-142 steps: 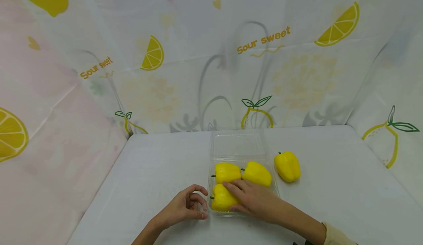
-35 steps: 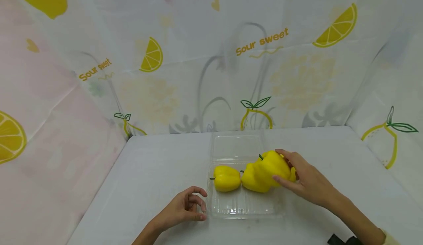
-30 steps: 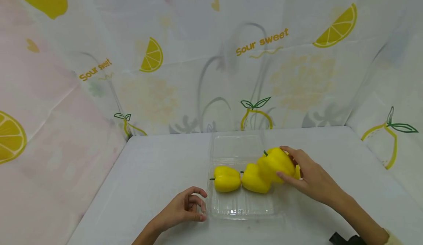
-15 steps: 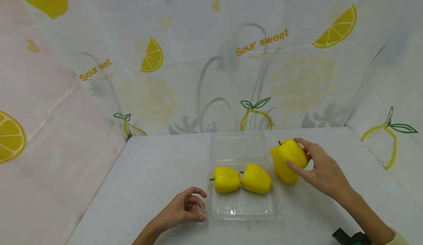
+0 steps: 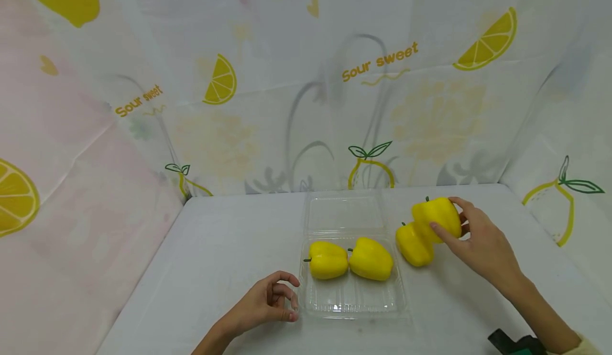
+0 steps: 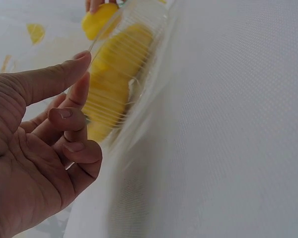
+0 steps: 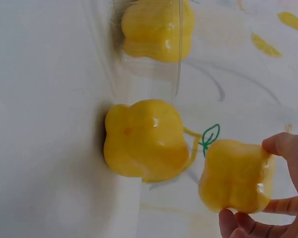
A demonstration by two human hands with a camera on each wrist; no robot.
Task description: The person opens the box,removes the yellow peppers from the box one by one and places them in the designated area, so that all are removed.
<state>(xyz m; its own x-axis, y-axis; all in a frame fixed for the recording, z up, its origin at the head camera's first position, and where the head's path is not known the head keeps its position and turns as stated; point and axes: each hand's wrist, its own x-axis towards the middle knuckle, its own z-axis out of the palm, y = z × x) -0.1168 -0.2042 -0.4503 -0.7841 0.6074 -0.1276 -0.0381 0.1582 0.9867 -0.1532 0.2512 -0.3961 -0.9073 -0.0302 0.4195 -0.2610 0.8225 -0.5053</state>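
Observation:
My right hand point(image 5: 487, 246) holds a yellow bell pepper point(image 5: 437, 219) with thumb and fingers, up off the table. In the right wrist view that pepper point(image 7: 237, 177) is beside another bell pepper point(image 7: 144, 139), which rests on the table right of the clear plastic container point(image 5: 354, 304). Two more yellow bell peppers lie in the container's back half, the left one point(image 5: 328, 260) and the right one point(image 5: 371, 259), stems pointing left. My left hand point(image 5: 263, 299) pinches the container's left rim; the left wrist view shows its thumb and fingers at the plastic edge point(image 6: 107, 37).
The container's transparent lid point(image 5: 344, 211) lies open toward the back of the white table point(image 5: 229, 238). Printed fabric point(image 5: 277, 132) with lemon drawings hangs behind and at both sides. A black device point(image 5: 518, 343) shows by the right forearm.
My right hand has taken a bell pepper from the container's front and carried it right, past the pepper on the table. My left hand has stayed at the rim.

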